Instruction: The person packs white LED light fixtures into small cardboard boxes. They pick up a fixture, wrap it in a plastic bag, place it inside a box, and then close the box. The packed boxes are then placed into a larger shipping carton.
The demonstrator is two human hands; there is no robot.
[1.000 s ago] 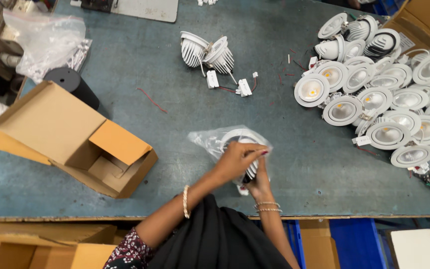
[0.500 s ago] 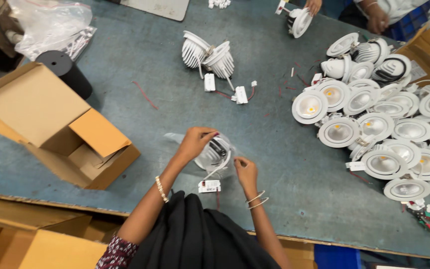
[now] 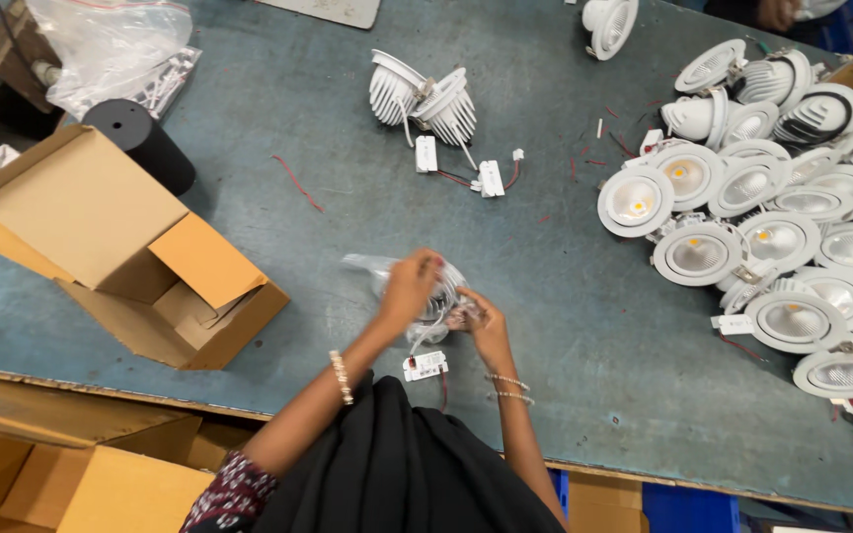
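Holding a white downlight (image 3: pixel 438 301) wrapped in a clear plastic bag (image 3: pixel 372 268) just above the blue-grey table (image 3: pixel 348 237), we pinch it from both sides: our left hand (image 3: pixel 410 284) grips the top, our right hand (image 3: pixel 484 324) clasps the side. Its small white driver box (image 3: pixel 425 365) lies on the table just below, with an open cardboard box (image 3: pixel 130 252) to the left and a cluster of white downlights (image 3: pixel 782 247) well apart on the right.

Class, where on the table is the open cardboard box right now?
In the head view, the open cardboard box sits at the table's left near edge, just in front of a black cylinder and left of the left hand.
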